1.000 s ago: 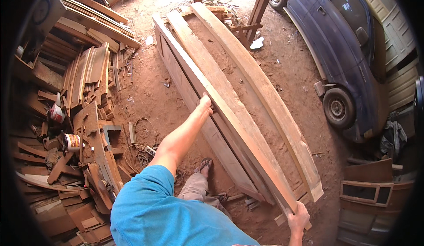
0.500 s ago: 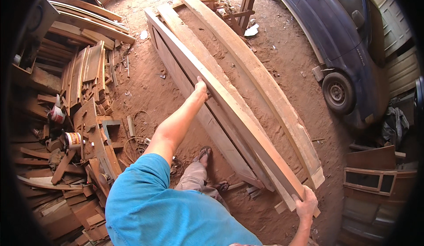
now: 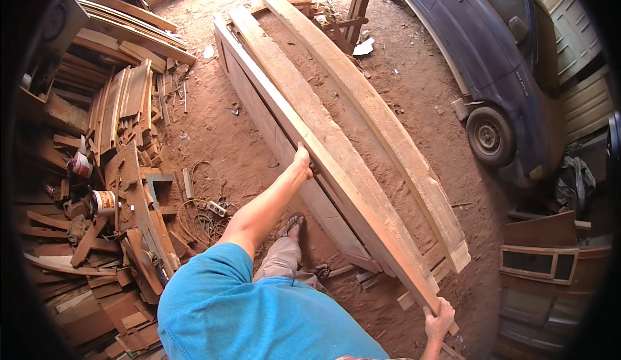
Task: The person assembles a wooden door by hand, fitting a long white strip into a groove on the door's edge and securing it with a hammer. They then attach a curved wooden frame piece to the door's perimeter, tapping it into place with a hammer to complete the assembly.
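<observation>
Long plank point(image 3: 336, 159) lying tilted on a door frame point(image 3: 272, 120) over the dirt floor point(image 3: 414, 95). I see the left hand point(image 3: 301, 163) gripping its edge mid-length, the right hand point(image 3: 439, 316) seemingly clamped on the near end; car point(image 3: 498, 56) at right.

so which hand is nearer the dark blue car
Right. The right hand grips the long plank's near end, on the dark blue car's side; the left hand holds its far edge.

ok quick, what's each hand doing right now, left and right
Left hand: closed on the edge of the long wooden plank, partway along it.
Right hand: closed on the same plank's near end.
</observation>
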Motion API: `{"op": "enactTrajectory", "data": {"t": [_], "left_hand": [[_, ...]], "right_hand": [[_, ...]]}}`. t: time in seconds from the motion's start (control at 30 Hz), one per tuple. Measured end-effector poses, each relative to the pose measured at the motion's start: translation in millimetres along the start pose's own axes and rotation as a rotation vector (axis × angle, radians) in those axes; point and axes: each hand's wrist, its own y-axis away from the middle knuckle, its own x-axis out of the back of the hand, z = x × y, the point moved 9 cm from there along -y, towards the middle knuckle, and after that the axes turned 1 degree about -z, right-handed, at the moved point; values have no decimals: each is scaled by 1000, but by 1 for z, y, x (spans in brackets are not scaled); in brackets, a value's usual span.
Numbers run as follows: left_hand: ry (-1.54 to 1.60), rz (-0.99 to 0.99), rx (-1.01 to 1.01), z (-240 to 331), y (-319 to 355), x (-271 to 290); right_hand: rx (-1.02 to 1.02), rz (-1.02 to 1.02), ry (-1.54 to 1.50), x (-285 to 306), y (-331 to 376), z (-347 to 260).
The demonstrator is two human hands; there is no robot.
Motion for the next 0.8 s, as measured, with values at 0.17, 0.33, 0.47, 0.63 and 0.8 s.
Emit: {"op": "enactTrajectory", "data": {"t": [0.17,0.33,0.47,0.63,0.8], "left_hand": [[52,-82,-24,-4,-2,9],[86,-131,-46,66,-38,11],[83,-230,-95,153,-74,14],[32,-90,-165,209,-85,16],[7,-24,-164,201,-82,24]], "right_hand": [[-3,-13,26,1,11,0],[77,51,32,7,-26,-59],[138,62,-19,3,-66,-131],[101,8,-54,-9,-104,-191],[98,-5,-51,-15,-110,-190]]}}
